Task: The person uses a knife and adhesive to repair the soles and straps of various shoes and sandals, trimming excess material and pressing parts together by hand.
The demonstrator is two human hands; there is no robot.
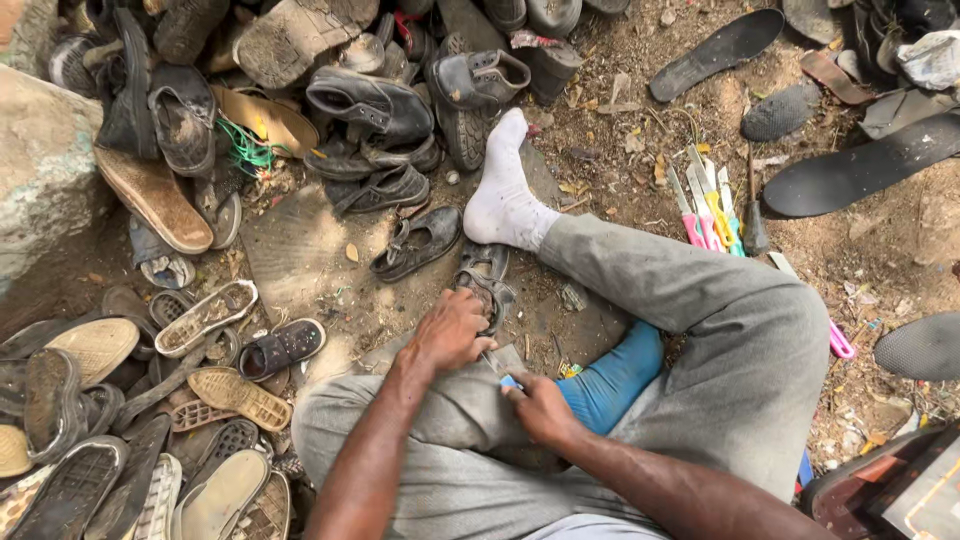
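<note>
While old shoes (250, 120) and soles (150, 430) lie heaped on the dirt, a worn sandal (487, 283) rests against the grey-trousered leg (700, 310), just under the left hand (450, 332), whose curled fingers press down on its straps. Right hand (537, 408) pinches a small blue-handled tool (503, 377), its tip just beside the sandal's near end.

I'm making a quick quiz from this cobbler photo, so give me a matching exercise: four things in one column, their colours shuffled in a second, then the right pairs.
Things:
1. sock on the outstretched foot
2. sock on the tucked foot
3. trousers
4. long insole at the top

Colours:
A. black
B. grey
C. white
D. blue

Pairs: 1-C, 2-D, 3-B, 4-A
</note>
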